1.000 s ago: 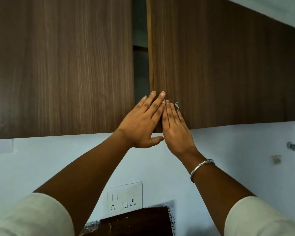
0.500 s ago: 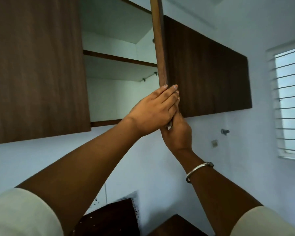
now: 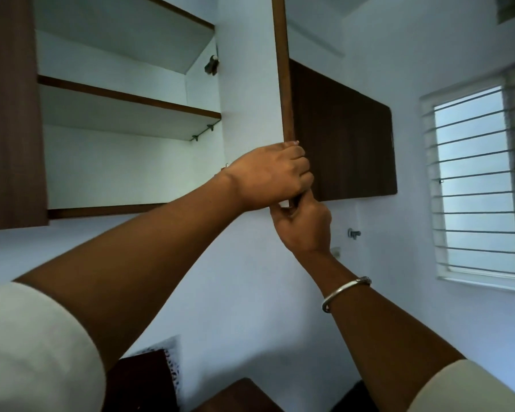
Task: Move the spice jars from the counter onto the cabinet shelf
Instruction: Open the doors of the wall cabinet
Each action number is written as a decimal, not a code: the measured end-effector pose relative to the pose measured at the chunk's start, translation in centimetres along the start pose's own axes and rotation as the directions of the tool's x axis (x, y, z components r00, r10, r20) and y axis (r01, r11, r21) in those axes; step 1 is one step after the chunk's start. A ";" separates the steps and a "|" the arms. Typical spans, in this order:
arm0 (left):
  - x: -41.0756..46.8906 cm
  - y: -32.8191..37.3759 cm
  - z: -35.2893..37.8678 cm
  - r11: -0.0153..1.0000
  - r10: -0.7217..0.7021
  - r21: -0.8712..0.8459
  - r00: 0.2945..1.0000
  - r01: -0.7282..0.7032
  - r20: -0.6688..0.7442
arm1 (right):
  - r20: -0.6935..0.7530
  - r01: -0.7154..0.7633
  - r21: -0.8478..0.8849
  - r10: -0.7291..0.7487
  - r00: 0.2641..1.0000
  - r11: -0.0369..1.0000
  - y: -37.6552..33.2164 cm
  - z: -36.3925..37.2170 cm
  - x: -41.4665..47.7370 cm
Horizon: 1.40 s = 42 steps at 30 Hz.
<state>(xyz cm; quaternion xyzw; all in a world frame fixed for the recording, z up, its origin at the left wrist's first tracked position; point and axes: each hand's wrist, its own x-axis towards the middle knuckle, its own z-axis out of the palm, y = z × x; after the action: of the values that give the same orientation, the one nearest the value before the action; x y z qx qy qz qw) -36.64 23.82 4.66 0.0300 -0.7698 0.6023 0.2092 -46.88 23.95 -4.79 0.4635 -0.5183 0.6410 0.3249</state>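
At the bottom corners of the view, pale sleeves frame two bare forearms reaching up; the right wrist wears a silver bangle [image 3: 347, 289]. Above them, the left hand [image 3: 269, 176] curls tightly around the lower edge of the open cabinet door [image 3: 283, 84], and the right hand [image 3: 305, 226] pinches the same door's bottom corner from beneath, touching the left. Beyond, the cabinet shelf [image 3: 128, 98] shows white boards with dark front edges. No spice jars are in view. A barred window [image 3: 476, 179] sits far right.
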 end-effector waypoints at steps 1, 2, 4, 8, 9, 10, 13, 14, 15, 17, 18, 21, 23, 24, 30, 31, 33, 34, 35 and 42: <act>1.0 0.5 0.3 1.000 -0.005 -0.004 1.000 0.005 -0.007 | 0.011 -0.009 -0.007 0.009 1.000 1.000 0.9 -0.6 0.4; 2.2 1.0 0.7 1.000 -0.005 -0.005 1.000 0.005 -0.027 | 0.020 -0.020 -0.012 0.020 1.000 1.000 1.8 -1.2 0.9; 4.1 1.8 1.2 1.000 0.002 -0.024 0.998 -0.003 -0.060 | 0.041 -0.064 -0.015 0.065 0.997 0.998 3.7 -1.9 1.7; 7.9 2.7 2.0 0.999 -0.003 -0.045 0.999 0.005 0.051 | 0.059 -0.171 0.022 0.170 0.984 0.985 6.7 -2.7 2.7; 8.7 3.0 2.2 0.999 -0.004 -0.046 0.998 0.008 0.070 | 0.060 -0.192 0.032 0.190 0.980 0.981 7.3 -2.8 2.9; 9.4 3.2 2.4 0.999 -0.004 -0.047 0.996 0.008 0.087 | 0.063 -0.213 0.040 0.211 0.976 0.976 7.9 -2.9 3.1; 10.5 3.9 3.3 0.998 -0.004 -0.068 0.999 0.007 0.043 | 0.058 -0.279 0.056 0.276 0.960 0.959 9.3 -3.2 3.6; 10.8 4.2 3.6 0.996 -0.001 -0.085 1.000 0.003 0.024 | 0.050 -0.296 0.057 0.293 0.955 0.953 9.7 -3.3 3.6; 11.0 4.5 3.8 0.995 0.003 -0.097 1.000 0.000 0.028 | 0.042 -0.306 0.049 0.304 0.952 0.951 10.0 -3.4 3.5; 11.4 5.1 4.3 0.995 -0.005 -0.104 0.995 0.015 0.095 | 0.015 -0.299 -0.014 0.299 0.954 0.954 10.4 -3.7 3.4; 11.6 5.4 4.6 0.993 -0.021 -0.109 0.992 0.035 0.126 | -0.004 -0.285 -0.075 0.285 0.958 0.956 10.6 -3.8 3.5; 11.3 6.0 5.4 0.980 -0.097 -0.160 0.987 0.117 0.131 | -0.041 -0.204 -0.295 0.201 0.979 0.933 10.9 -3.7 3.8; 10.6 6.0 6.1 0.965 -0.148 -0.195 0.979 0.174 0.141 | -0.032 -0.128 -0.421 0.126 0.991 0.898 10.9 -3.5 4.1; 10.0 5.8 6.4 0.961 -0.165 -0.194 0.973 0.195 0.160 | -0.007 -0.087 -0.495 0.096 0.995 0.865 10.7 -3.5 4.3; 5.6 4.5 7.7 0.977 -0.136 -0.116 0.939 0.180 0.317 | 0.199 0.096 -0.726 0.075 0.977 0.681 7.6 -2.5 4.9; 4.7 4.3 7.9 0.975 -0.143 -0.116 0.938 0.187 0.315 | 0.215 0.120 -0.734 0.061 0.975 0.668 7.0 -2.1 4.9; 2.4 3.4 8.1 0.970 -0.173 -0.111 0.932 0.218 0.317 | 0.293 0.229 -0.764 0.009 0.956 0.603 5.6 -0.9 4.5; 1.0 2.8 8.2 0.966 -0.192 -0.103 0.926 0.236 0.324 | 0.348 0.294 -0.764 -0.018 0.937 0.574 4.7 -0.1 4.2; -0.6 2.1 8.4 0.961 -0.216 -0.093 0.919 0.259 0.329 | 0.401 0.353 -0.749 -0.041 0.915 0.561 3.8 0.9 3.9; -13.8 -3.3 8.8 0.907 -0.389 0.021 0.816 0.421 0.429 | 0.640 0.533 -0.529 -0.103 0.762 0.660 -4.4 10.0 0.0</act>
<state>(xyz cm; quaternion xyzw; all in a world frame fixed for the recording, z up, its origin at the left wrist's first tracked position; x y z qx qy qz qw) -25.58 11.81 1.03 0.3149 -0.7944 0.4936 0.1614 -40.38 15.44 -2.90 0.5628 -0.6932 0.1671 0.4181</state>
